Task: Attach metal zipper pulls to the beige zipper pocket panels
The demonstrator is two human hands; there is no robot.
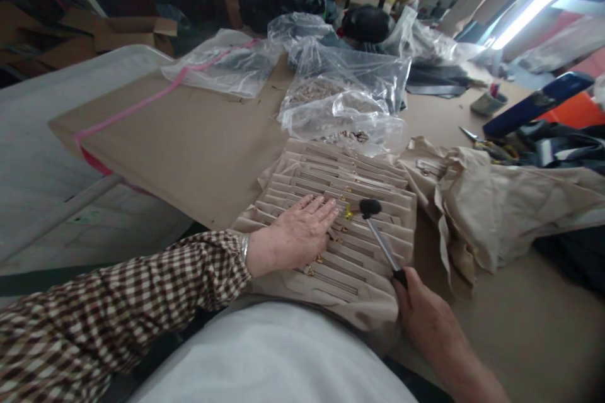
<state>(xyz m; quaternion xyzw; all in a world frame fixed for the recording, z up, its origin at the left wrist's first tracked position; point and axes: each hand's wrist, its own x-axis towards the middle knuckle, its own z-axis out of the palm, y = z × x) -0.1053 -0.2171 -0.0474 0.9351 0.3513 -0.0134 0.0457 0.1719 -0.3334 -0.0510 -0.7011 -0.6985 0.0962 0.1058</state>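
My left hand (297,234) lies flat, fingers stretched out, on a fanned stack of beige fabric pieces with zippers (340,201). My right hand (425,315) grips the handle of a small hammer (378,233). Its black head rests on a gold zipper pull just beyond my left fingertips. A checked sleeve covers my left forearm.
Clear plastic bags (345,94) holding small metal parts lie behind the stack on the tan cardboard-covered table (198,138). Crumpled beige fabric (501,201) lies to the right. Scissors (486,145), a blue object and dark cloth sit at far right. Another person sits beyond the table.
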